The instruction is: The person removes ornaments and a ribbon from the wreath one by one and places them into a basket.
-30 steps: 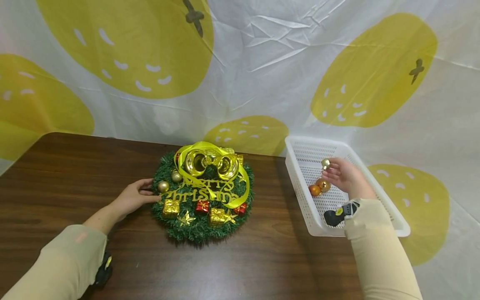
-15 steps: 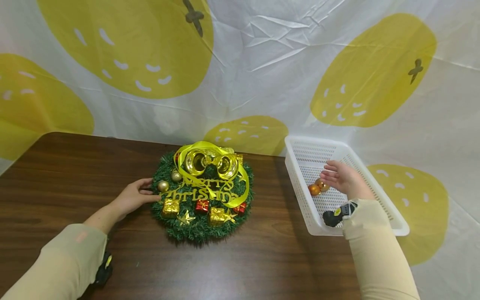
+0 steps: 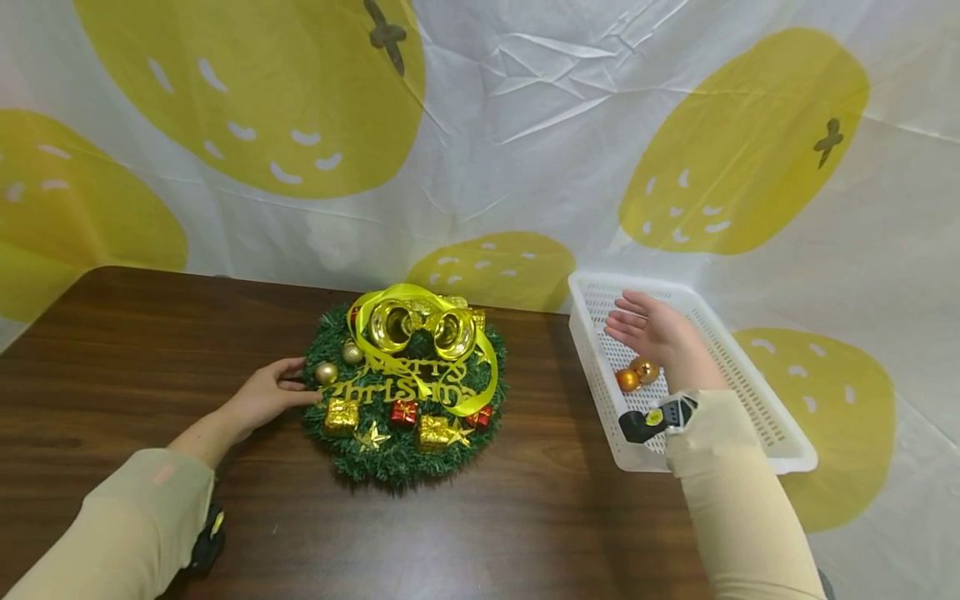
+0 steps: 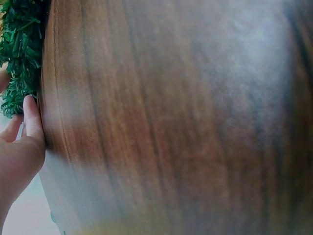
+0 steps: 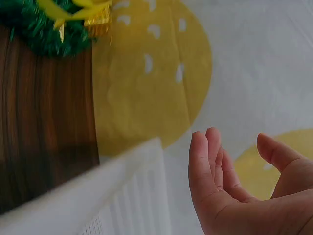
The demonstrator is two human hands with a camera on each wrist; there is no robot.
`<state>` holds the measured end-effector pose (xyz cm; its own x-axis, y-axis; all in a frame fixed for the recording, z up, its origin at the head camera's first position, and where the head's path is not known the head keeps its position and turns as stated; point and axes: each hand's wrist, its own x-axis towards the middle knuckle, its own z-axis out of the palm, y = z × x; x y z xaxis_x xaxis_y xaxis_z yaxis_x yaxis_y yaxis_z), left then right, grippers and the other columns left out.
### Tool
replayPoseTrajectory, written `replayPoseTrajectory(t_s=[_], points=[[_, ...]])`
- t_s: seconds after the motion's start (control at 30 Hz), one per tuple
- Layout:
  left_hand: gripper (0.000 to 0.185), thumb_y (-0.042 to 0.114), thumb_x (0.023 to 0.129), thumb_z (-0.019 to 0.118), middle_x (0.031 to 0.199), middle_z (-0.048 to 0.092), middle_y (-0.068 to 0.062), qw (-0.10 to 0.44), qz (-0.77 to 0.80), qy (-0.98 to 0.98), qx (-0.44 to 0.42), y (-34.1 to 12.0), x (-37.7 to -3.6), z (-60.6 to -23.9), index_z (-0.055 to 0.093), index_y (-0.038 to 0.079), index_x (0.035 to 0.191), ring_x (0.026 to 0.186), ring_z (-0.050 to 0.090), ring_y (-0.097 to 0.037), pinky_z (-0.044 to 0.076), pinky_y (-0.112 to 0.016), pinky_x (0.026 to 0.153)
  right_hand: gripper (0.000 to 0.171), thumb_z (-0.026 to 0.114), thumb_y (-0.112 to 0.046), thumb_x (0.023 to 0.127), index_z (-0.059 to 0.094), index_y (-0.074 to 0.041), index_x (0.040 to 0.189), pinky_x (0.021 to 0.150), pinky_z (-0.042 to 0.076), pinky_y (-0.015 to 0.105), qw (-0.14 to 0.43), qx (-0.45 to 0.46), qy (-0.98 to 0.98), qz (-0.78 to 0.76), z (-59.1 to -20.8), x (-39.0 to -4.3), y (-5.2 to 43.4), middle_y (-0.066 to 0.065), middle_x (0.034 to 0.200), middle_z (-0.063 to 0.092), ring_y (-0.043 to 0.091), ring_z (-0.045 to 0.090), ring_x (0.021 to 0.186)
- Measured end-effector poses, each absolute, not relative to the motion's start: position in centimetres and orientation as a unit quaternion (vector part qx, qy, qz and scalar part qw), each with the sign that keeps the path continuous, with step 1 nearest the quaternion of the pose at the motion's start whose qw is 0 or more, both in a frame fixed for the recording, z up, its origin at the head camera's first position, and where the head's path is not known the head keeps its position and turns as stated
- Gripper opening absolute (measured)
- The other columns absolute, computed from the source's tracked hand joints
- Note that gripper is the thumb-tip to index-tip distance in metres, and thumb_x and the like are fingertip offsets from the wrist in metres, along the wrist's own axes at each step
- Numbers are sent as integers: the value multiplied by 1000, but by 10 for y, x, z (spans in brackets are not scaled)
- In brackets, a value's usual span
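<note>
A green Christmas wreath point(image 3: 405, 392) with gold bells, a yellow ribbon, small gift boxes and gold balls lies on the dark wooden table point(image 3: 487, 517). My left hand point(image 3: 288, 385) rests against its left edge, fingers relaxed; the left wrist view shows these fingers point(image 4: 29, 117) beside the greenery point(image 4: 19, 54). My right hand point(image 3: 633, 321) hovers palm up and empty over the white mesh basket point(image 3: 592, 358). An orange ball point(image 3: 628, 380) and a gold ball point(image 3: 646, 369) lie in the basket under it. In the right wrist view the right hand point(image 5: 230, 176) is spread above the basket rim point(image 5: 122, 181).
A wrinkled white cloth with big yellow shapes point(image 3: 525, 167) hangs behind the table and drapes under the basket at the right. The basket stands off the table's right end. Bare wood lies in front of and to the left of the wreath.
The right hand let go of the small gold ball it held over the basket, then opened and rose slightly toward the left. The left hand stayed on the wreath.
</note>
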<state>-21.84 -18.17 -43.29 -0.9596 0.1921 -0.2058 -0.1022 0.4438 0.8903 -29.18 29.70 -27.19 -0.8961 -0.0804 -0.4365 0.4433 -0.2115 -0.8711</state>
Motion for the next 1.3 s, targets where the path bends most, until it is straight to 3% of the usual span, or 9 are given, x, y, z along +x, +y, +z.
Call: replayPoseTrajectory(t_s=[0.27, 0.43, 0.53, 0.63, 0.73, 0.83, 0.97, 1.07, 1.3], points=[[84, 27, 90, 63, 145, 22, -35, 141, 526, 838, 27, -182, -219, -435, 12, -8, 147, 128, 37, -46, 38, -55, 102, 50, 43, -26, 99, 27, -3, 141, 91, 49, 23, 169, 90, 649, -736, -268, -285, 246, 15, 132, 38, 22, 40, 124], [85, 28, 89, 63, 146, 22, -35, 140, 526, 838, 27, -183, -219, -437, 12, -8, 147, 128, 36, -46, 39, -54, 102, 59, 36, -22, 101, 9, -1, 150, 104, 41, 28, 179, 54, 660, -728, -271, -283, 214, 22, 154, 13, 31, 23, 141], [86, 29, 89, 63, 146, 21, -34, 141, 526, 838, 27, -183, -220, -438, 11, -8, 147, 128, 36, -46, 39, -54, 102, 53, 36, -20, 101, 17, -1, 147, 95, 48, 26, 183, 43, 661, -726, -275, -284, 198, 26, 150, 20, 34, 31, 137], [86, 28, 89, 63, 147, 21, -34, 142, 526, 838, 28, -184, -219, -438, 11, -8, 147, 128, 36, -46, 39, -55, 102, 42, 37, -18, 100, 31, 0, 138, 78, 54, 23, 185, 39, 661, -726, -280, -285, 182, 24, 133, 39, 28, 55, 111], [86, 28, 89, 63, 147, 20, -35, 142, 526, 838, 28, -185, -218, -437, 11, -8, 147, 128, 36, -46, 39, -55, 101, 40, 38, -17, 100, 35, 1, 136, 72, 55, 22, 192, 34, 660, -726, -284, -284, 168, 23, 126, 44, 19, 60, 88], [86, 29, 89, 63, 147, 20, -35, 142, 526, 838, 28, -184, -218, -437, 11, -8, 147, 128, 36, -46, 38, -55, 101, 48, 38, -16, 100, 28, 1, 144, 84, 54, 26, 206, 25, 657, -725, -286, -282, 155, 31, 138, 36, 30, 60, 103], [86, 29, 89, 63, 146, 21, -35, 141, 526, 838, 26, -184, -217, -436, 11, -7, 147, 128, 36, -46, 39, -55, 101, 51, 39, -17, 100, 25, 2, 146, 105, 40, 36, 225, 17, 656, -720, -290, -279, 139, 32, 147, 27, 40, 38, 132], [85, 28, 90, 63, 145, 22, -35, 141, 527, 838, 25, -184, -217, -435, 12, -7, 147, 128, 37, -46, 40, -54, 100, 50, 41, -16, 100, 28, 3, 144, 110, 34, 40, 236, 11, 660, -713, -294, -277, 128, 30, 146, 30, 40, 36, 134], [84, 28, 90, 63, 145, 23, -35, 141, 526, 838, 24, -182, -218, -434, 12, -7, 148, 127, 38, -45, 40, -54, 100, 49, 43, -16, 99, 32, 3, 143, 110, 35, 40, 257, 6, 663, -703, -304, -274, 105, 30, 144, 35, 39, 38, 133]])
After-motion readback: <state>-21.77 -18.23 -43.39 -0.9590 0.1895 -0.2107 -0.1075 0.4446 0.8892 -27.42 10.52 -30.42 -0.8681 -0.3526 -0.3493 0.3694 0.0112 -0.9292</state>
